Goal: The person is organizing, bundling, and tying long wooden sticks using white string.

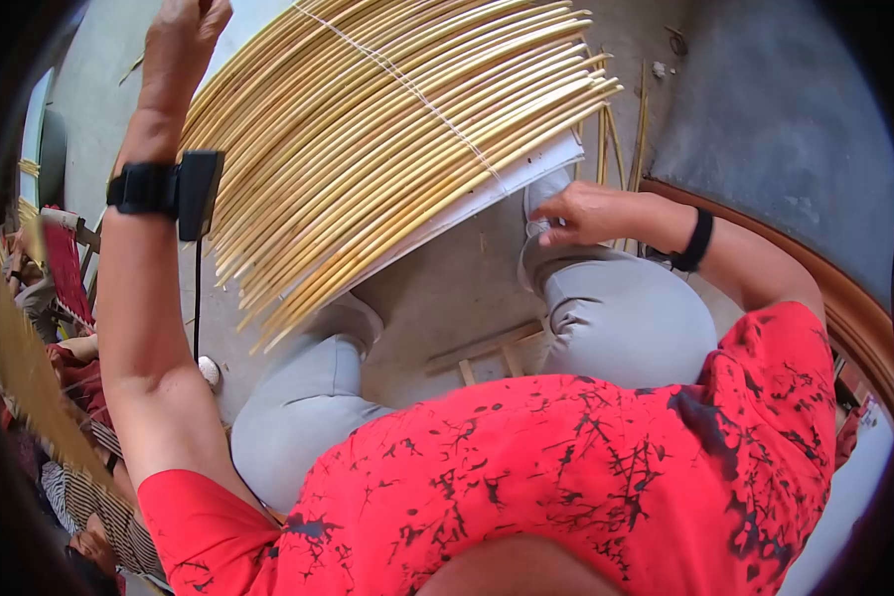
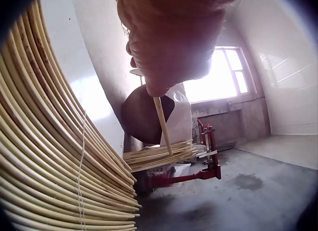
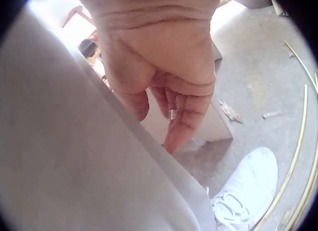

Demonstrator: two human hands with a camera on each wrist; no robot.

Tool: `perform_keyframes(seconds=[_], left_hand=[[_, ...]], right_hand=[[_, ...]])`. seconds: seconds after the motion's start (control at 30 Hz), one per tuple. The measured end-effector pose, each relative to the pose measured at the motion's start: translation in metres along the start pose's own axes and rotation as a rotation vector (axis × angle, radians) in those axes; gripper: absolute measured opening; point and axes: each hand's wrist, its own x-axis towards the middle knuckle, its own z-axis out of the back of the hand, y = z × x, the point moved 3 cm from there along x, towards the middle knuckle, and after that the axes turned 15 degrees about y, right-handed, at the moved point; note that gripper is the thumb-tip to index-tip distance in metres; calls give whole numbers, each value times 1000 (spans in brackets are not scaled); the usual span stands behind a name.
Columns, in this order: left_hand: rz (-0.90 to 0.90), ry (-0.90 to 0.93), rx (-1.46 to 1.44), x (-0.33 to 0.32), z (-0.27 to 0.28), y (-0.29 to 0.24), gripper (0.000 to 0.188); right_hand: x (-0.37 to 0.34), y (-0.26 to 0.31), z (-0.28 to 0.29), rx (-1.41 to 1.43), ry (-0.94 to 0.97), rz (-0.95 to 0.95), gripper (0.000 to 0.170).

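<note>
A mat of peeled, pale-yellow willow-like rods (image 1: 387,149) fans out in front of me, tied across with thin white string (image 1: 407,84). My left hand (image 1: 184,50) is raised at the far left end of the mat. In the left wrist view its fingers grip one pale rod (image 2: 162,126), whose end points down from the fist; the rest of that rod is hidden by the hand. My right hand (image 1: 581,211) hangs beside my right knee with loosely bent fingers and nothing in them. A ring (image 3: 173,114) shows on one finger in the right wrist view.
A white board (image 1: 477,204) lies under the mat. Loose rods (image 3: 298,151) lie on the concrete floor near my white shoe (image 3: 251,184). A red metal frame (image 2: 211,156) stands beside another rod bundle (image 2: 159,156). Other people sit at the far left.
</note>
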Motion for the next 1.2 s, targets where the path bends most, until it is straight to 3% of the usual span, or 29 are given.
perform_keyframes(seconds=[0.03, 0.07, 0.13, 0.23, 0.3, 0.37, 0.4, 0.5, 0.6, 0.67, 0.77, 0.83, 0.9, 1.0, 1.03, 1.1, 1.13, 1.2], left_hand=[[-85, -65, -9, -3, 11, -9, 15], [-60, -54, -39, -9, 22, -17, 16], [-77, -68, -27, -26, 45, -47, 13], [-66, -61, -51, -57, 85, -98, 9], [-15, -11, -127, -86, 108, -128, 8], [61, 18, -213, -117, 128, -157, 5], [80, 48, -230, -115, 98, -147, 4], [233, 70, -319, -143, 108, -154, 4], [265, 16, -326, -166, 103, -140, 4], [321, -24, -409, -174, 94, -131, 4], [350, -87, -524, -162, 81, -123, 7], [336, -131, -604, -146, 71, -119, 11], [281, -141, -741, -132, 53, -118, 14], [269, -170, -1027, -107, 24, -121, 15], [239, -183, -1196, -101, 15, -122, 15], [204, -171, -1359, -89, -5, -116, 15], [180, -154, -1406, -87, -10, -113, 15], [154, -141, -1468, -84, -21, -106, 14]], right_hand=[[0, -16, -12, 87, -30, -97, 43], [4, -18, -14, 76, -45, -91, 43], [19, -32, -25, 737, 22, -338, 50], [31, -38, -29, 958, -57, -152, 62], [27, -28, -25, 994, -91, -119, 58], [23, -29, -17, 1013, -142, -22, 45], [59, -76, -25, 1015, -96, -40, 35], [68, -82, -15, 766, -6, -179, 26], [54, -76, -18, 839, -82, -173, 28], [32, -56, 5, 696, -155, -313, 31], [15, -19, 51, 570, -230, -359, 36], [18, 13, 91, 176, -285, -428, 32], [31, 30, 122, -314, -435, -323, 26], [59, 54, 155, -517, -523, -315, 21], [66, 71, 161, -530, -527, -315, 21], [76, 100, 174, -22, -373, -424, 21], [82, 111, 175, -33, -372, -430, 21], [89, 135, 177, -340, -524, -310, 21]])
